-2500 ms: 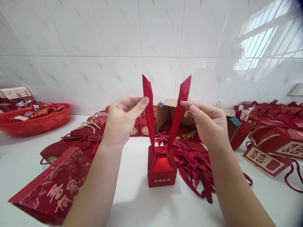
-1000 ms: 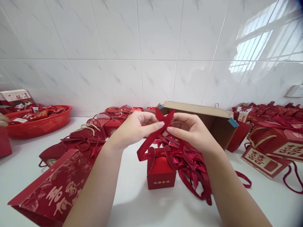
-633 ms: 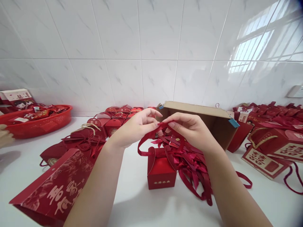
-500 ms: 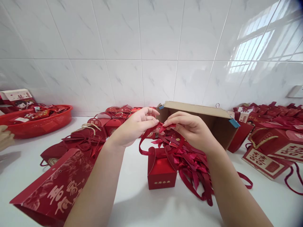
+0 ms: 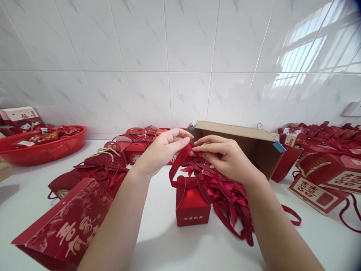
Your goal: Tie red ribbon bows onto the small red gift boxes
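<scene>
A small red gift box [image 5: 193, 207] with gold lettering stands upright on the white table in front of me. A red ribbon [image 5: 176, 169] runs up from the top of the box to my hands. Above the box, my left hand [image 5: 170, 150] pinches the ribbon between thumb and fingers. Close beside it, my right hand [image 5: 222, 152] is closed on the ribbon too, its fingertips nearly touching the left ones. The exact crossing of the ribbon is partly hidden by my fingers. Behind and right of the box lies a heap of loose red ribbons [image 5: 229, 199].
An open cardboard box [image 5: 234, 128] with blue clips lies behind my right hand. Red gift boxes [image 5: 115, 154] crowd the left and back, and more red boxes [image 5: 332, 165] stand right. A red basin [image 5: 50, 150] holds packets. Another person's hand [image 5: 4, 169] shows at the left edge.
The ribbon between my hands has shifted, and its left loop hangs narrower and straighter. My fingers have moved slightly on it. The other person's hand has drawn back toward the left edge.
</scene>
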Motion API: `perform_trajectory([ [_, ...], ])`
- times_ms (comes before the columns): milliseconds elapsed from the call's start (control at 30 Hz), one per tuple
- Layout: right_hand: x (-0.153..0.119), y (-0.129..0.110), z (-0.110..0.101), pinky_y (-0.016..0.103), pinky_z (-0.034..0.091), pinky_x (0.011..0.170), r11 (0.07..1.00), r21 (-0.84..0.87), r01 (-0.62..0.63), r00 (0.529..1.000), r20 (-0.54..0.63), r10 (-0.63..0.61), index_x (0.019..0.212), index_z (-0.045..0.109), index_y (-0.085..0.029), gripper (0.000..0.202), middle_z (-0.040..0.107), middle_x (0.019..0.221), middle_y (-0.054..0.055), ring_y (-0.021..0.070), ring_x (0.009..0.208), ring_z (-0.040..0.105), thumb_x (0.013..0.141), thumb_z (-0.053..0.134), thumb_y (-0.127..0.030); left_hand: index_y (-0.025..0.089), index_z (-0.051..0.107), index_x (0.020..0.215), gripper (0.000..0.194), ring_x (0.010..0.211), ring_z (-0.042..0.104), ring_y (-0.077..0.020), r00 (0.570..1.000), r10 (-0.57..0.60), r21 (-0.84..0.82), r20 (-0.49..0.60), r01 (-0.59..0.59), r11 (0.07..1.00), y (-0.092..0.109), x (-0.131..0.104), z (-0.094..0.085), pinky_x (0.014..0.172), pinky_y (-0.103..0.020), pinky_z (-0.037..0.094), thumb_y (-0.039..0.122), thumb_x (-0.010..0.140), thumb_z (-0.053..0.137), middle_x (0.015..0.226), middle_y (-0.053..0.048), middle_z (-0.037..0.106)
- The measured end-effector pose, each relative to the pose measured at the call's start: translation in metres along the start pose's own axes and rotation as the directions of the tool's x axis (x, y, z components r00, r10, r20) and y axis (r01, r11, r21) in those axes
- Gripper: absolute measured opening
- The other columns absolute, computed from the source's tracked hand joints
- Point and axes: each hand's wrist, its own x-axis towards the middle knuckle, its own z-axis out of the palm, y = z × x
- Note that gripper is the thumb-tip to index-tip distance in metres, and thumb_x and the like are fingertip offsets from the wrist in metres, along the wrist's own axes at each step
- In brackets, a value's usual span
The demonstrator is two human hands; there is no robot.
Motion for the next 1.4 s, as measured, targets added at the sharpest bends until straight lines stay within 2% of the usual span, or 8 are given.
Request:
perform_trajectory([
  [267, -0.003, -0.001, -0.015, 0.034, 0.054, 0.087, 0.989, 0.087, -0.12, 0.993, 0.021, 0.119, 0.101, 0.074, -0.029, 0.028, 0.064, 0.119, 0.003, 0.0205, 0.106, 0.062, 0.085, 0.055, -0.017, 0.02, 0.067, 0.094, 0.026, 0.084, 0.066, -0.02, 0.899, 0.354, 0.442, -0.26, -0.215, 0.871, -0.005, -0.002, 0.008, 0.074, -0.029, 0.05, 0.042, 0.085, 0.056, 0.087, -0.005, 0.071],
  [567, -0.044, 0.003, -0.037, 0.029, 0.053, 0.08, 0.947, 0.134, -0.292, 0.946, -0.102, 0.306, 0.091, 0.074, -0.025, 0.017, 0.064, 0.116, 0.005, 0.0214, 0.108, 0.06, 0.086, 0.059, -0.031, 0.022, 0.066, 0.09, 0.015, 0.052, 0.046, -0.01, 0.838, 0.428, 0.757, -0.338, -0.028, 0.653, -0.006, -0.024, -0.015, 0.059, -0.023, 0.041, 0.032, 0.079, 0.063, 0.06, 0.005, 0.053],
  [667, -0.072, 0.011, -0.026, 0.029, 0.051, 0.082, 0.868, 0.244, -0.433, 0.854, -0.199, 0.481, 0.087, 0.073, -0.022, 0.02, 0.064, 0.116, 0.006, 0.0219, 0.106, 0.06, 0.083, 0.061, -0.038, 0.022, 0.064, 0.09, 0.013, 0.052, 0.045, -0.0108, 0.832, 0.405, 0.795, -0.38, 0.069, 0.603, -0.018, -0.041, -0.024, 0.058, -0.023, 0.04, 0.027, 0.078, 0.062, 0.056, 0.006, 0.045],
  [867, -0.133, 0.051, -0.008, 0.033, 0.052, 0.071, 0.551, 0.529, -0.645, 0.439, -0.334, 0.834, 0.088, 0.066, -0.017, 0.031, 0.069, 0.085, 0.006, 0.0211, 0.077, 0.064, 0.071, 0.063, -0.043, 0.018, 0.063, 0.099, 0.034, 0.085, 0.062, -0.0217, 0.905, 0.223, 0.865, -0.363, 0.237, 0.443, -0.065, -0.07, -0.045, 0.077, -0.03, 0.045, 0.003, 0.077, 0.041, 0.087, -0.007, 0.065],
  [1100, -0.15, 0.053, -0.004, 0.051, 0.036, 0.099, 0.645, 0.153, -0.749, 0.471, -0.561, 0.681, 0.08, 0.065, -0.016, 0.023, 0.062, 0.1, 0.014, 0.0336, 0.107, 0.053, 0.068, 0.06, -0.035, 0.014, 0.064, 0.077, 0.033, 0.094, 0.059, -0.0333, 0.928, 0.196, 0.841, -0.317, 0.18, 0.51, -0.099, -0.083, -0.035, 0.088, -0.049, 0.042, -0.003, 0.069, 0.037, 0.087, -0.016, 0.062],
  [1200, -0.139, 0.032, 0.014, 0.047, 0.029, 0.107, 0.791, -0.075, -0.607, 0.632, -0.65, 0.423, 0.1, 0.064, -0.015, 0.031, 0.053, 0.123, 0.016, 0.0302, 0.121, 0.044, 0.077, 0.055, -0.034, 0.018, 0.062, 0.084, 0.023, 0.106, 0.055, -0.0291, 0.919, 0.247, 0.772, -0.309, 0.091, 0.629, -0.102, -0.08, -0.019, 0.097, -0.045, 0.04, 0.006, 0.072, 0.046, 0.107, -0.013, 0.057],
  [1300, -0.123, 0.012, 0.038, 0.041, 0.038, 0.101, 0.907, -0.069, -0.416, 0.812, -0.478, 0.336, 0.103, 0.063, -0.018, 0.027, 0.058, 0.116, 0.013, 0.0239, 0.111, 0.053, 0.086, 0.047, -0.033, 0.021, 0.057, 0.09, 0.018, 0.107, 0.055, -0.0214, 0.92, 0.236, 0.643, -0.312, 0.021, 0.766, -0.106, -0.07, -0.001, 0.1, -0.037, 0.041, 0.016, 0.074, 0.05, 0.108, -0.007, 0.056],
  [1400, -0.108, 0.006, 0.056, 0.04, 0.04, 0.097, 0.868, 0.137, -0.477, 0.815, -0.302, 0.495, 0.102, 0.06, -0.019, 0.026, 0.062, 0.111, 0.011, 0.0234, 0.106, 0.055, 0.088, 0.046, -0.036, 0.02, 0.052, 0.091, 0.02, 0.103, 0.057, -0.0203, 0.936, 0.143, 0.488, -0.321, 0.034, 0.872, -0.113, -0.057, 0.013, 0.095, -0.037, 0.046, 0.023, 0.071, 0.055, 0.105, -0.007, 0.057],
])
